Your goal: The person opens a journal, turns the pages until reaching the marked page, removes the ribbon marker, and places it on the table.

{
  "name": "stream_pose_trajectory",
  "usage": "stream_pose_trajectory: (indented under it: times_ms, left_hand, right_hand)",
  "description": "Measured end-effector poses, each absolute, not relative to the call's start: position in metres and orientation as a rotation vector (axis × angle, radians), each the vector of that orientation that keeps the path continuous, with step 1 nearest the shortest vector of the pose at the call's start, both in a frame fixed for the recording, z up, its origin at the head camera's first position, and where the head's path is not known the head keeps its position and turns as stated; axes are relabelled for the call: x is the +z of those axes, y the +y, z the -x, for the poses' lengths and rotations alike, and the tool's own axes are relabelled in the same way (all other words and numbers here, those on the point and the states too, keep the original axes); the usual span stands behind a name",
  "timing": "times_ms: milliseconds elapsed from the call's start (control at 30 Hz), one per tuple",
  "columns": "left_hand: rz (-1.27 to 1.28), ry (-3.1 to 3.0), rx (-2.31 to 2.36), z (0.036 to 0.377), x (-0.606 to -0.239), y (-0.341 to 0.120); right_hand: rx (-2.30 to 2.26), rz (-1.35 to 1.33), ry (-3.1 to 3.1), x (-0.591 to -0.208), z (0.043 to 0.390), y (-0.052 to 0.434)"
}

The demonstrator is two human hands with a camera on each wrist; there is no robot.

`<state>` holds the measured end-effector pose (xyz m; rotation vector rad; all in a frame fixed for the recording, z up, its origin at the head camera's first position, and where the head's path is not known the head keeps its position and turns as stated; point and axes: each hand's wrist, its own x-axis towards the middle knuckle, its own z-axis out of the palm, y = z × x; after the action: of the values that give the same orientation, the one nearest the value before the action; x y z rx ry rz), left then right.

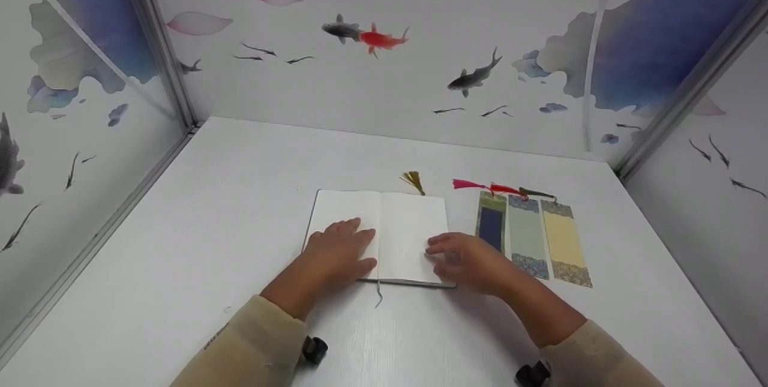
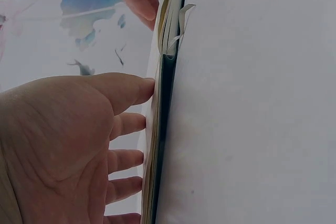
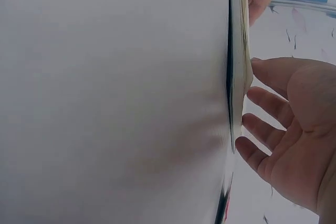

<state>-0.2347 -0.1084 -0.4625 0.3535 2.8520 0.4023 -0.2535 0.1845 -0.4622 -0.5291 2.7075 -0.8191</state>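
Table (image 1: 240, 207): white, carries open notebook (image 1: 408, 219).
Left hand (image 1: 339, 252): grip flat, pressing left page.
Right hand (image 1: 471, 261): grip relaxed, fingers touching right page edge.

A staged recording booth rather than a home or office: I sit at a bare white counter (image 1: 210, 243) boxed in on three sides by white panels (image 1: 372, 87) printed with ink-wash fish, pink petals and blue lotus leaves, a red goldfish (image 1: 381, 39) at 12 o'clock. Grey metal posts (image 1: 159, 45) join the panels at 10 and 2 o'clock, like a partitioned work cell.
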Motion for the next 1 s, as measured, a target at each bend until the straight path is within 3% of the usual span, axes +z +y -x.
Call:
stream_pose_trajectory:
  times_ms: [1000]
  left_hand:
    - [-0.343,2.851,0.401,0.234,-0.462,-0.108]
  right_hand:
    - [-0.648,0.654,2.676,-0.459,0.255,0.194]
